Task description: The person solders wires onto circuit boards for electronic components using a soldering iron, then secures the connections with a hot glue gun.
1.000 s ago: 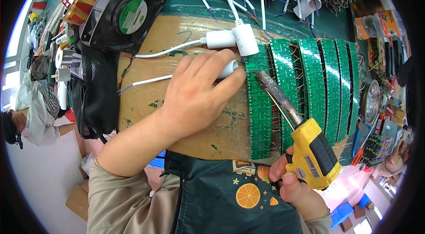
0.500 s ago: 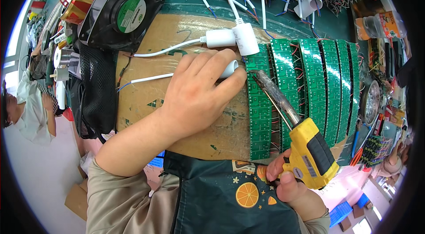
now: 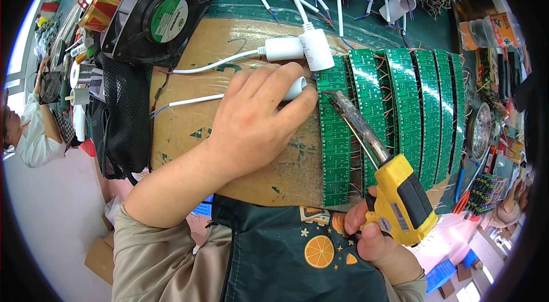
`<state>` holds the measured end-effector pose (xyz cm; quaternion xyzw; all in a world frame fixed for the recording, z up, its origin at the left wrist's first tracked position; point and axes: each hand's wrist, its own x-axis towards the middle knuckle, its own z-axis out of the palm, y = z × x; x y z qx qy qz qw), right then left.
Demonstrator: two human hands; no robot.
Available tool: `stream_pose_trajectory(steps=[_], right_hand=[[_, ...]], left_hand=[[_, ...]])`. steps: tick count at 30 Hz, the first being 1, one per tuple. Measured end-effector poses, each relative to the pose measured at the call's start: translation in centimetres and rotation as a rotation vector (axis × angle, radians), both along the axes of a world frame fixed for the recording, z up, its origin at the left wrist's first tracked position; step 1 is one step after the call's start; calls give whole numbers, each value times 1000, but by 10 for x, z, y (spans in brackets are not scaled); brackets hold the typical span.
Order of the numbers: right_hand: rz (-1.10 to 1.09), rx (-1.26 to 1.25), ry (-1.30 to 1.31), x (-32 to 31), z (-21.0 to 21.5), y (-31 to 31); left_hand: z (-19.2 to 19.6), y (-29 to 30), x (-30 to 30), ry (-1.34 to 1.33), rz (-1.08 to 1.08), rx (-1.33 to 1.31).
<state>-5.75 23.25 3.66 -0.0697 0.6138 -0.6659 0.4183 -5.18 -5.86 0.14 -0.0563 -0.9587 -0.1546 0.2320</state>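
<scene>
L hand (image 3: 257, 124) stays clamped on white lamp socket (image 3: 294, 88) at cardboard's top edge; R hand (image 3: 372, 233) grips yellow soldering gun (image 3: 400, 199), tip now closer to socket beside green PCB strips (image 3: 400, 107): joint imminent.

Glossy yellow plastic soldering gun (image 3: 400, 202), matt brown cardboard (image 3: 229, 39), glossy green circuit boards (image 3: 409, 102).

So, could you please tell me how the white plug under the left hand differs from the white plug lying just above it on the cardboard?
The plug under the left hand is mostly covered, only its rounded end showing; the upper plug lies fully exposed and untouched. The lower one's end points toward the green circuit boards; the upper one butts against a white block. Both trail white cables leftward.
</scene>
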Motion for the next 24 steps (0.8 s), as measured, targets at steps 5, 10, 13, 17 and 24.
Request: stream_pose_trajectory(steps=[5,10,13,17,24], right_hand=[[10,40,-65,-1,2,6],[29,37,-17,0,0,6],[66,53,31,-4,3,3],[82,48,56,-6,4,1],[33,44,-14,-1,5,1]], left_hand=[[0,0,0,1,0,-6],[0,0,0,-1,0,-12],[0,0,0,2,-1,-18],[0,1,1,2,1,-53],[1,1,1,19,-2,-96]])
